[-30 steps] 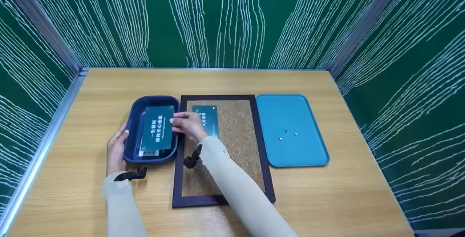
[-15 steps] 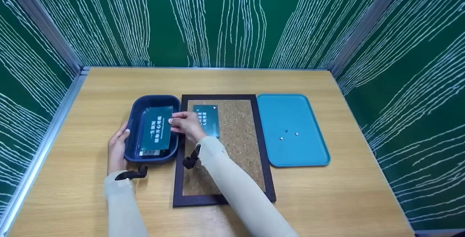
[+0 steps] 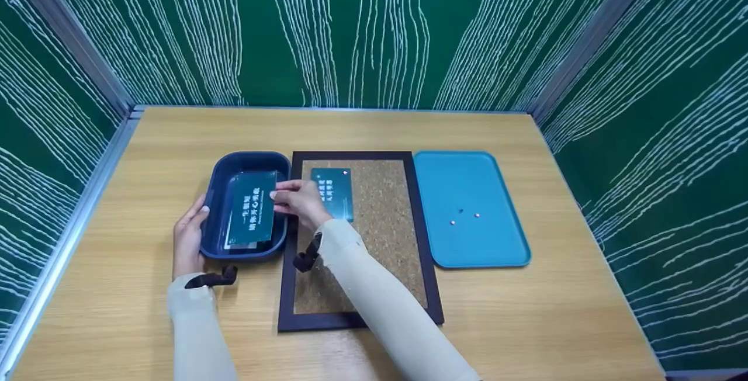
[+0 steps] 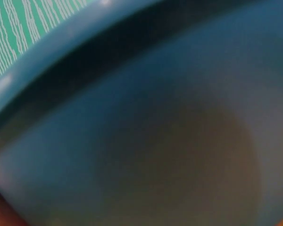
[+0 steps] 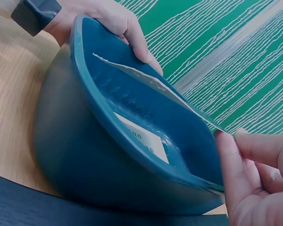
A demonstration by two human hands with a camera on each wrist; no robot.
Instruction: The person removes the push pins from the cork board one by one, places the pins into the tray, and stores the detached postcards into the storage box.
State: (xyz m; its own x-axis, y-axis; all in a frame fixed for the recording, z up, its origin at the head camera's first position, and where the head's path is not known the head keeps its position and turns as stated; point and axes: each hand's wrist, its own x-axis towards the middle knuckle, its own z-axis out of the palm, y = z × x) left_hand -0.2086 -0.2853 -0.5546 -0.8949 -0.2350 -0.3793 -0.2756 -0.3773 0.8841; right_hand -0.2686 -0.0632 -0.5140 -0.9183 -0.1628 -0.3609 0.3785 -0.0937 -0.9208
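My right hand (image 3: 299, 201) pinches the right edge of a dark green card (image 3: 251, 211) with white lettering. The card hangs over the deep navy basin (image 3: 251, 155), lettered face up; in the right wrist view its thin edge (image 5: 155, 84) slants across the opening. Inside the basin lies a pale printed card (image 5: 153, 143), mostly covered from above. My left hand (image 3: 188, 238) grips the basin's left side, thumb over the rim. To the right, a second green card (image 3: 342, 197) lies on a framed cork board (image 3: 385, 241), a pushpin (image 3: 345, 172) at its top right corner.
Right of the cork board lies a blue tray (image 3: 467, 176) with several small pins, one being a light pin (image 3: 452, 222). Basin, board and tray stand side by side on a wooden table (image 3: 555, 322). Green patterned panels (image 3: 374, 30) enclose the back and sides.
The card in my right hand has dipped and tilted slightly, its held edge shifting a little left. My left hand stays on the basin.
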